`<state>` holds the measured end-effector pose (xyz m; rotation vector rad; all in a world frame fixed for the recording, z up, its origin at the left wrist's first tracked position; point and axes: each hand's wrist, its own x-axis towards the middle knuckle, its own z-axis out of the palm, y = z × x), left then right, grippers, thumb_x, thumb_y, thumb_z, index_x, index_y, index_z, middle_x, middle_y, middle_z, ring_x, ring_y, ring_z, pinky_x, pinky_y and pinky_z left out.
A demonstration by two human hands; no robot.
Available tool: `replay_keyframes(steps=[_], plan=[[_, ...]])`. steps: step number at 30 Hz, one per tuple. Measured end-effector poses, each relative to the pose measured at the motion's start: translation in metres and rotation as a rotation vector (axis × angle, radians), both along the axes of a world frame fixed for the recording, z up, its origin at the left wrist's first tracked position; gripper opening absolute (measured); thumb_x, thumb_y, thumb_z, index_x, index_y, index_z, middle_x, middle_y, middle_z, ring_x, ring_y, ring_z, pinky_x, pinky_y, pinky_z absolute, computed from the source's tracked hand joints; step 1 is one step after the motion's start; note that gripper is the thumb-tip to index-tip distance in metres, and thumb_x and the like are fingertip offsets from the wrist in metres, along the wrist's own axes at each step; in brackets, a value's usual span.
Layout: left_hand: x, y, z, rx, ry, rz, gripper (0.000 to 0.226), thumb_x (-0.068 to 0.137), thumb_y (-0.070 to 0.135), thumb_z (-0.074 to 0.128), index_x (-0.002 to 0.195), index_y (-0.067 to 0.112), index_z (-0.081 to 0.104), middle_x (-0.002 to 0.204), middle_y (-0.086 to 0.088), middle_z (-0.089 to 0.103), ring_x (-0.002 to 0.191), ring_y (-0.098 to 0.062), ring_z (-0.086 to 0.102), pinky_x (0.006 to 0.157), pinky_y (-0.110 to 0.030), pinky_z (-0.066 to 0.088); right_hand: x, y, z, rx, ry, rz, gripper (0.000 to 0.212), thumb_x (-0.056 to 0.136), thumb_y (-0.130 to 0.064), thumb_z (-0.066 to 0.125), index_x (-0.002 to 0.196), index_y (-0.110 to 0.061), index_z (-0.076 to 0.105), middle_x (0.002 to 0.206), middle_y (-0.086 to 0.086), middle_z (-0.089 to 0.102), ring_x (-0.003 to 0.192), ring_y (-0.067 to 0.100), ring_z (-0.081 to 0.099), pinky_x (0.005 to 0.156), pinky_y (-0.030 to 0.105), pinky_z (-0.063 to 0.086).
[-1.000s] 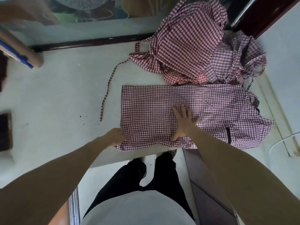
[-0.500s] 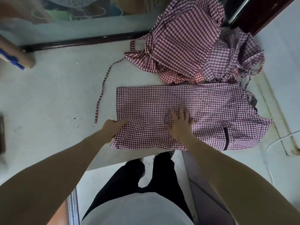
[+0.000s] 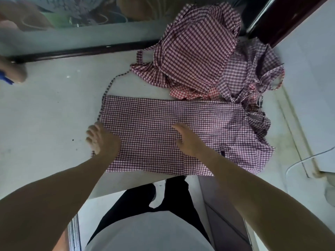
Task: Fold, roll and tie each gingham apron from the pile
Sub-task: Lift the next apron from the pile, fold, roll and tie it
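looking down through the head camera, we see one gingham apron [image 3: 163, 134] spread flat as a long folded band on the pale table [image 3: 45, 115], its near edge at the table's lip. our left hand [image 3: 101, 140] sits at the band's left end, fingers spread and relaxed, some off the cloth on the bare table; whether the thumb pinches the edge we cannot tell. our right hand [image 3: 186, 140] rests palm down on the cloth to the right of the left hand, fingers extended, pressing and holding nothing. beyond the fingertips of the right hand, and touching the band's far edge, lies the pile [image 3: 199, 51] of crumpled aprons, at least two or three by their different checks. a tie strap [image 3: 108, 87] trails from the band's far left corner, beyond the left hand. further right of the right hand the band's end is bunched and rumpled, with a dark pocket trim [image 3: 223, 153] showing.

we judge the folding of this apron is mostly done; rolling has not begun, no tie is made, and no finished roll is in view. so the task looks early: this apron needs rolling and tying, and the whole pile is left.
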<state>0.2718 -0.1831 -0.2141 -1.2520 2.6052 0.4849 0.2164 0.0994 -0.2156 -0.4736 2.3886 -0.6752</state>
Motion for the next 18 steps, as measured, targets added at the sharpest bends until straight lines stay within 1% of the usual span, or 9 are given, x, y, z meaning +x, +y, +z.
replay_keyframes(steps=[2, 3, 5, 8, 11, 13, 15, 17, 18], plan=[[-0.017, 0.021, 0.0, 0.057, 0.096, -0.186, 0.062, 0.073, 0.005, 0.061, 0.132, 0.01, 0.04, 0.135, -0.017, 0.04, 0.128, -0.035, 0.034, 0.11, -0.049, 0.025, -0.017, 0.014, 0.003, 0.003, 0.121, -0.07, 0.054, 0.09, 0.0, 0.058, 0.143, -0.005, 0.047, 0.148, 0.014, 0.042, 0.137, 0.028, 0.04, 0.116, 0.042, 0.035], [-0.027, 0.034, 0.0, 0.084, 0.107, -0.274, 0.063, 0.073, 0.007, 0.063, 0.132, 0.011, 0.041, 0.135, -0.015, 0.04, 0.128, -0.034, 0.034, 0.111, -0.049, 0.025, -0.027, 0.024, 0.004, 0.041, 0.168, -0.113, 0.052, 0.088, 0.001, 0.058, 0.139, -0.005, 0.05, 0.144, 0.014, 0.045, 0.134, 0.029, 0.043, 0.114, 0.043, 0.037], [-0.044, 0.053, -0.001, 0.137, 0.077, -0.444, 0.068, 0.076, 0.014, 0.068, 0.139, 0.015, 0.04, 0.143, -0.012, 0.036, 0.133, -0.032, 0.029, 0.111, -0.051, 0.027, -0.049, 0.043, 0.007, 0.152, 0.22, -0.182, 0.05, 0.087, 0.0, 0.059, 0.136, -0.006, 0.053, 0.14, 0.015, 0.047, 0.132, 0.03, 0.044, 0.111, 0.042, 0.039], [-0.063, 0.066, -0.01, 0.152, -0.044, -0.616, 0.078, 0.085, 0.029, 0.069, 0.15, 0.024, 0.027, 0.158, -0.01, 0.016, 0.145, -0.033, 0.013, 0.115, -0.056, 0.021, -0.083, 0.069, 0.005, 0.245, 0.251, -0.262, 0.049, 0.087, -0.002, 0.061, 0.136, -0.007, 0.054, 0.143, 0.016, 0.046, 0.134, 0.033, 0.042, 0.112, 0.046, 0.038], [-0.076, 0.065, -0.021, 0.13, -0.11, -0.658, 0.078, 0.091, 0.033, 0.064, 0.155, 0.027, 0.019, 0.162, -0.011, 0.006, 0.149, -0.035, 0.002, 0.117, -0.062, 0.015, -0.112, 0.083, 0.0, 0.301, 0.231, -0.221, 0.047, 0.092, -0.017, 0.064, 0.137, -0.012, 0.054, 0.146, 0.013, 0.046, 0.137, 0.034, 0.041, 0.113, 0.051, 0.036], [-0.082, 0.061, -0.028, 0.131, -0.177, -0.637, 0.081, 0.092, 0.038, 0.062, 0.156, 0.031, 0.013, 0.164, -0.009, -0.001, 0.15, -0.035, -0.005, 0.116, -0.066, 0.012, -0.128, 0.089, -0.005, 0.34, 0.202, -0.167, 0.043, 0.092, -0.028, 0.067, 0.132, -0.015, 0.06, 0.143, 0.013, 0.049, 0.134, 0.034, 0.044, 0.113, 0.051, 0.035], [-0.086, 0.056, -0.033, 0.14, -0.23, -0.596, 0.085, 0.091, 0.043, 0.063, 0.156, 0.033, 0.008, 0.164, -0.007, -0.008, 0.15, -0.035, -0.01, 0.114, -0.069, 0.01, -0.138, 0.094, -0.01, 0.318, 0.201, -0.179, 0.031, 0.089, -0.031, 0.071, 0.116, -0.015, 0.069, 0.131, 0.014, 0.057, 0.124, 0.035, 0.051, 0.11, 0.048, 0.038], [-0.089, 0.055, -0.035, 0.157, -0.263, -0.575, 0.088, 0.091, 0.044, 0.063, 0.156, 0.034, 0.005, 0.164, -0.006, -0.013, 0.15, -0.034, -0.014, 0.113, -0.07, 0.009, -0.15, 0.098, -0.01, 0.255, 0.174, -0.237, 0.019, 0.088, -0.031, 0.073, 0.098, -0.015, 0.072, 0.116, 0.013, 0.063, 0.112, 0.033, 0.057, 0.101, 0.041, 0.045], [-0.09, 0.056, -0.036, 0.157, -0.275, -0.572, 0.089, 0.091, 0.044, 0.063, 0.156, 0.034, 0.004, 0.164, -0.006, -0.015, 0.149, -0.035, -0.015, 0.113, -0.071, 0.009, -0.156, 0.1, -0.008, 0.235, 0.136, -0.248, 0.019, 0.089, -0.032, 0.072, 0.093, -0.013, 0.072, 0.11, 0.012, 0.065, 0.106, 0.031, 0.06, 0.095, 0.036, 0.046]])
